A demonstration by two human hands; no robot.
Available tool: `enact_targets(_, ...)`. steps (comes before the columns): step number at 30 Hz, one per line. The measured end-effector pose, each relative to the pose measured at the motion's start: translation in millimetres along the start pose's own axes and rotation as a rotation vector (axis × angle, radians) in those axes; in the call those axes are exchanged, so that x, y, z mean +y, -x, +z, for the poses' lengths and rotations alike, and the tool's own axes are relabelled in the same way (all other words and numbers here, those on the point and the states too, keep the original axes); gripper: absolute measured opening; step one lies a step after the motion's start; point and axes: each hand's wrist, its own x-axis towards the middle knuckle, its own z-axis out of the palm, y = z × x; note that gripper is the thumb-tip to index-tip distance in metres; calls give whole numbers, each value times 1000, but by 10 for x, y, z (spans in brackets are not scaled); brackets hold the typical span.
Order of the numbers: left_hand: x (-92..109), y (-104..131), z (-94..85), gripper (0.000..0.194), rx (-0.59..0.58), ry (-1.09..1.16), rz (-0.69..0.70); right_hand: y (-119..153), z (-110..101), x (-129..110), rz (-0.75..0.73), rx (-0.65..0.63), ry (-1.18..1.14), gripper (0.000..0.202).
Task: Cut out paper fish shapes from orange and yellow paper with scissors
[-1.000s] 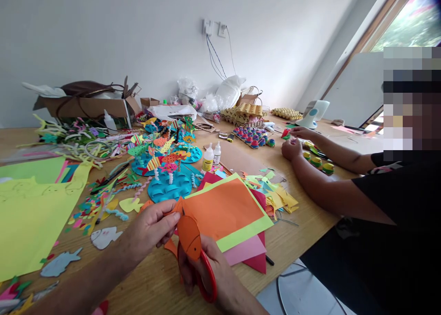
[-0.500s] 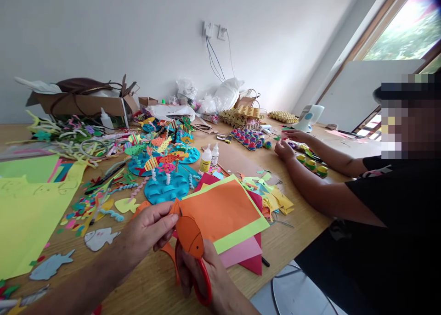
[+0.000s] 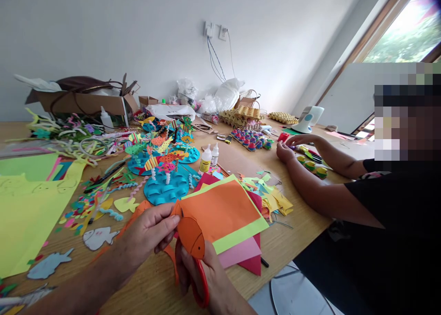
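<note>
An orange paper fish [image 3: 190, 236] with drawn black lines and an eye is pinched by its tail in my left hand [image 3: 155, 230]. My right hand [image 3: 213, 271] grips red-handled scissors [image 3: 201, 285] just beneath the fish's head; their blades are hidden behind the paper. A strip of orange paper [image 3: 172, 262] hangs below the fish. Beyond my hands lies a stack topped by an orange sheet [image 3: 220, 209] over a lime-green sheet [image 3: 241, 236]. Grey fish cutouts [image 3: 99, 238] rest left of my left arm.
Blue woven paper bases [image 3: 165, 186] with colourful fish stand behind, beside glue bottles [image 3: 206, 159]. Paper scraps [image 3: 275, 198] lie right of the stack, a yellow sheet [image 3: 31, 227] at left. A person's hands [image 3: 287, 152] work with a small red piece at right.
The other person's hands have shifted, and a red piece now shows in them. My hands and the fish have barely moved.
</note>
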Motion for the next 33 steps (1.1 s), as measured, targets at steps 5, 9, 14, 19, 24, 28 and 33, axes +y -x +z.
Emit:
enact_targets(5,9,18,10,25,14,6,8,-19,44,145,-76,19,-50,55)
enact_targets(9,19,28,25,27,27,14,14,-28,38,261,-122,13,-56,54)
enact_targets(14,7,24,33,26,13,38,12,-29,3,311,-122,3,-42,48)
enact_targets(19,1,31,18,26,-4,36,13,-44,7,366,-132,4,-118,45)
enact_targets(24,21,24,8,26,-5,6,16,-43,3,435,-97,50,-123,46)
enact_targets(28,23,22,4,26,8,-31,22,-49,20,450,-70,66,-127,50)
enact_targets(33,0,16,-10,27,75,-39,31,-39,35,310,-84,52,-104,53)
